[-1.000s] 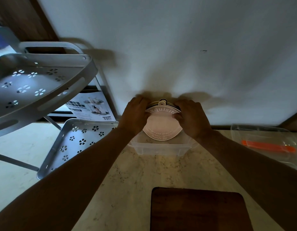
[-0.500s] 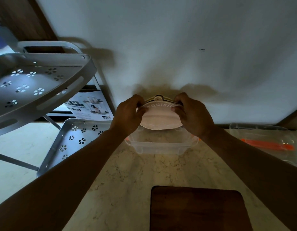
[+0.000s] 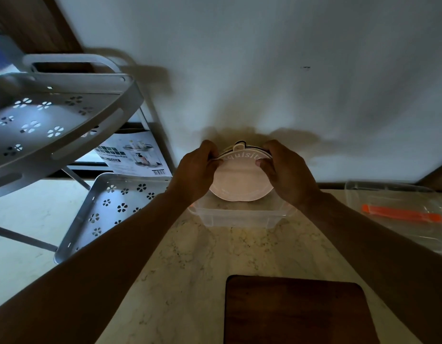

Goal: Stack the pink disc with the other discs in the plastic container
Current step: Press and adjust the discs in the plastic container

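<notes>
Head view, frame centre: left hand [image 3: 197, 170] and right hand [image 3: 287, 170] pinch the pink disc [image 3: 241, 181] by opposite edges. It is tilted over the plastic container [image 3: 236, 216], probably to line it up.

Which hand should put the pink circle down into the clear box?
Probably both together, led by the right. The left hand and right hand each pinch an edge of the pink disc, held tilted over the plastic container. Neither grip looks better placed.
</notes>
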### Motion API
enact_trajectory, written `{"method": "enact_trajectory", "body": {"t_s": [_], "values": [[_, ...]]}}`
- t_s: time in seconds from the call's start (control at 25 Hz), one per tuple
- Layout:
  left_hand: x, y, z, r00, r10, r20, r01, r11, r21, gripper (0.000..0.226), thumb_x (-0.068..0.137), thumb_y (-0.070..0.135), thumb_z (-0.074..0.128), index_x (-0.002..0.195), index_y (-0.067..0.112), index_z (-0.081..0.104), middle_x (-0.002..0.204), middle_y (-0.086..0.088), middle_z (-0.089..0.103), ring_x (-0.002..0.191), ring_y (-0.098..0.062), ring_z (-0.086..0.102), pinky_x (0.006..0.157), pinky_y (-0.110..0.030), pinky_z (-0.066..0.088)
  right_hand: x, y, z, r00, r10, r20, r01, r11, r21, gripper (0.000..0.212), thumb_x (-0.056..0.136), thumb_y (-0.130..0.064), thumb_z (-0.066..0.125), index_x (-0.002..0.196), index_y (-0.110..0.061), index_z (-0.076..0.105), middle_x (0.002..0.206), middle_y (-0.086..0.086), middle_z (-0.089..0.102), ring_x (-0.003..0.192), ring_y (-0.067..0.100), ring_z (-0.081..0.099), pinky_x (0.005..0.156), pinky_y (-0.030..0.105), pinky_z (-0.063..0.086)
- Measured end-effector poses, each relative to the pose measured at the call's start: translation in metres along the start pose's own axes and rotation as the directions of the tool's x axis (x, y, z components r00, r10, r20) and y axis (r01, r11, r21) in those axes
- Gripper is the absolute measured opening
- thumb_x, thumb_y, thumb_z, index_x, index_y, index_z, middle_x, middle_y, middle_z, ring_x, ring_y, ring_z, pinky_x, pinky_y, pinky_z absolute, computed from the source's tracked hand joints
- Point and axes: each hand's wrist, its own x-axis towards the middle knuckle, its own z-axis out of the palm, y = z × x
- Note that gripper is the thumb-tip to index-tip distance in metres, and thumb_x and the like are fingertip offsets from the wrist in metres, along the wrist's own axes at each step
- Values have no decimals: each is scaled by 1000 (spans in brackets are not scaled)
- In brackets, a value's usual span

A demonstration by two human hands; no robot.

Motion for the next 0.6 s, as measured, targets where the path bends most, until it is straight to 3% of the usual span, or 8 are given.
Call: {"method": "enact_trajectory", "body": {"t_s": [0.2, 0.36, 0.44, 0.52, 0.6], "values": [[3, -2, 2, 999, 15, 49, -18, 998, 55, 13, 93, 22, 58, 94, 24, 45, 79, 1, 61, 70, -17, 56, 63, -42, 52, 5, 3, 1, 996, -17, 91, 22, 998, -55, 34, 83, -17, 71, 111, -12, 51, 103, 10, 67, 87, 31, 65, 70, 32, 46], [4, -1, 3, 999, -3, 43, 1, 999, 37, 18, 94, 25, 58, 100, 27, 41, 84, 6, 59, 74, -18, 60, 61, -29, 49, 4, 2, -1, 997, 26, 71, -27, 999, 21, 51, 84, -15, 71, 129, -14, 46, 113, 11, 69, 100, 30, 65, 82, 32, 49], [4, 2, 1, 995, -15, 96, 16, 1000, -11, 31, 89, 28, 66, 107, 28, 41, 91, 6, 61, 80, -15, 62, 64, -22, 49, 4, 4, -3, 997, 5, 79, -4, 1000, -16, 44, 86, -15, 69, 126, -11, 52, 113, 12, 67, 100, 32, 64, 83, 36, 50], [5, 5, 1, 985, -42, 170, 40, 999, 15, 48, 81, 25, 75, 119, 25, 45, 102, 1, 65, 89, -16, 62, 74, -27, 51, 3, 2, -2, 995, -12, 100, 18, 998, -61, 32, 87, -16, 67, 116, -8, 58, 109, 13, 66, 97, 34, 63, 80, 39, 50], [10, 9, -3, 988, -63, 144, 57, 997, 51, 39, 82, 17, 74, 117, 19, 58, 103, -3, 69, 90, -20, 63, 75, -29, 52, 2, -1, -3, 997, -16, 76, 19, 999, -47, 26, 87, -15, 66, 111, -8, 60, 104, 12, 67, 92, 33, 63, 74, 35, 49]]}}
